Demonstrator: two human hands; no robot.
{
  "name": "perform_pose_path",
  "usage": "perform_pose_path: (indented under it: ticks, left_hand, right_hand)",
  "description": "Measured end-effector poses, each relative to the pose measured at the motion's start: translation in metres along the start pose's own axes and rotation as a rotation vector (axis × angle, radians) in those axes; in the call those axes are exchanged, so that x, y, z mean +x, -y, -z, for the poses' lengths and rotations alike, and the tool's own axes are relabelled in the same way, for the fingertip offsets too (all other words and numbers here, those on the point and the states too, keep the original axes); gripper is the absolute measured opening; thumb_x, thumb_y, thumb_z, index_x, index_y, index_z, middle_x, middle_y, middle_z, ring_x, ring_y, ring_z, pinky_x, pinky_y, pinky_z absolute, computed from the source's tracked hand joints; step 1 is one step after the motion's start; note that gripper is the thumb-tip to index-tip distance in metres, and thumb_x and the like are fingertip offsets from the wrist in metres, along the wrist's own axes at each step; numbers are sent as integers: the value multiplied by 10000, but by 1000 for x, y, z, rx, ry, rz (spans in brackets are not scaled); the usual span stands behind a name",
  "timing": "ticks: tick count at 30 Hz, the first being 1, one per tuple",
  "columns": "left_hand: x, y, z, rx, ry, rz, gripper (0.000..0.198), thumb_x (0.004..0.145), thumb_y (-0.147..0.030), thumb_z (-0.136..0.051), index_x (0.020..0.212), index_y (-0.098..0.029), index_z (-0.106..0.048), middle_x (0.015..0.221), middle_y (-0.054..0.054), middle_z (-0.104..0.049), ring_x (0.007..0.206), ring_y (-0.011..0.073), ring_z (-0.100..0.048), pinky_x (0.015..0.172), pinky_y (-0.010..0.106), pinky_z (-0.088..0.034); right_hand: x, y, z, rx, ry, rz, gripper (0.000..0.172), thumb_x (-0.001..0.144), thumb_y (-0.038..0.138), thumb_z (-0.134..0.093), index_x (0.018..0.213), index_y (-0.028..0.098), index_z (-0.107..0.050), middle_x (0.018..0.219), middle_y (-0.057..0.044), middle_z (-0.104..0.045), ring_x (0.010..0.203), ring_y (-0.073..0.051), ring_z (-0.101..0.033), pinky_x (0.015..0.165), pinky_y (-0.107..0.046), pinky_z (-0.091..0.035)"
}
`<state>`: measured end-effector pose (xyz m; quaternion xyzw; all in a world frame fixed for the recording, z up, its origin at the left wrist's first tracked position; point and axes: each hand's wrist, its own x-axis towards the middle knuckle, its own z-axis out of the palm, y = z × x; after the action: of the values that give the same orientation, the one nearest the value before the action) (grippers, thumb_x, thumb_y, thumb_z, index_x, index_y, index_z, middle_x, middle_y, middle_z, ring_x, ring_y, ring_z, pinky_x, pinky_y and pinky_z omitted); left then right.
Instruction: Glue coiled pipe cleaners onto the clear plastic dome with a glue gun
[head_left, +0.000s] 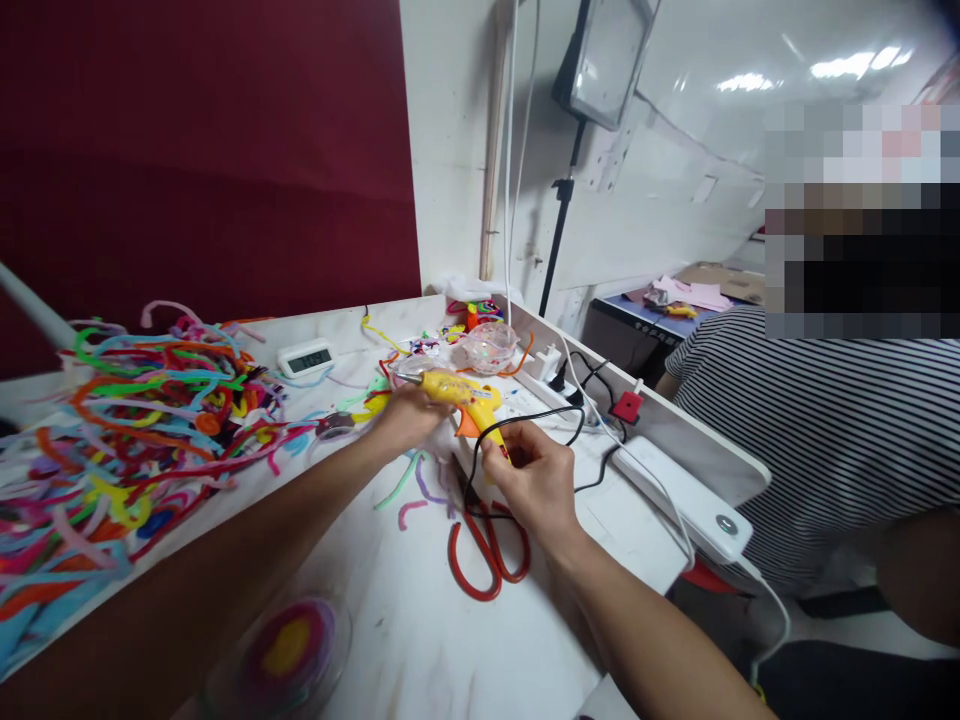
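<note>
A yellow hot glue gun (457,390) is held over the white table, its metal nozzle pointing left. My right hand (536,470) is closed around the lower end of its handle, where a black cord loops past. Close against the barrel, on its near side, is my left hand (416,417); its fingers are mostly hidden behind the gun, so I cannot tell whether they grip it. Red-handled scissors (480,560) lie just below my right hand. Short pipe cleaner pieces (412,515) are scattered to their left.
A large heap of coloured pipe cleaners (172,420) covers the left side, with a small digital timer (304,358) behind. Clear plastic bowls (487,347) sit at the back. A round coloured piece (289,645) is near me. A white power unit (682,500) and a person in stripes (825,420) are right.
</note>
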<state>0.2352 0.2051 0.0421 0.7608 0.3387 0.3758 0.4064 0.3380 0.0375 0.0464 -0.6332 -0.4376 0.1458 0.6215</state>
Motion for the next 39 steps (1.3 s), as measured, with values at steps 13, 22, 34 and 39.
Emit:
perform_pose_path:
  ticks: [13, 22, 34, 39]
  left_hand:
    - [-81, -80, 94, 647, -311, -478, 162, 888, -268, -598, 965, -169, -700, 906, 18, -615, 753, 147, -578, 682, 276, -469]
    - [-68, -83, 66, 1008, -9, -748, 143, 909, -244, -597, 924, -134, -687, 850, 77, -640, 825, 262, -601, 746, 401, -480]
    - [-66, -89, 56, 1113, -19, -680, 102, 887, -207, -606, 858, -152, -687, 821, 64, -659, 810, 272, -612, 725, 399, -446]
    - [-64, -90, 55, 1120, -3, -636, 130, 886, -196, -587, 810, -153, -683, 800, 61, -654, 796, 265, -615, 709, 391, -436]
  right_hand:
    - [-7, -5, -2, -340, -99, 319, 116, 756, 295, -638, 760, 180, -646, 582, 30, -597, 489, -110, -516, 514, -226, -382]
    - [-8, -10, -5, -464, -142, 467, 118, 785, 287, -612, 766, 175, -641, 586, 16, -618, 520, -132, -563, 538, -240, -379]
    - [-10, -7, -1, -505, -161, 589, 124, 840, 265, -578, 756, 181, -614, 624, -7, -634, 552, -149, -567, 557, -264, -384]
    - [-11, -6, -1, -510, -170, 633, 134, 854, 263, -575, 754, 179, -606, 606, -6, -620, 543, -148, -549, 554, -267, -378]
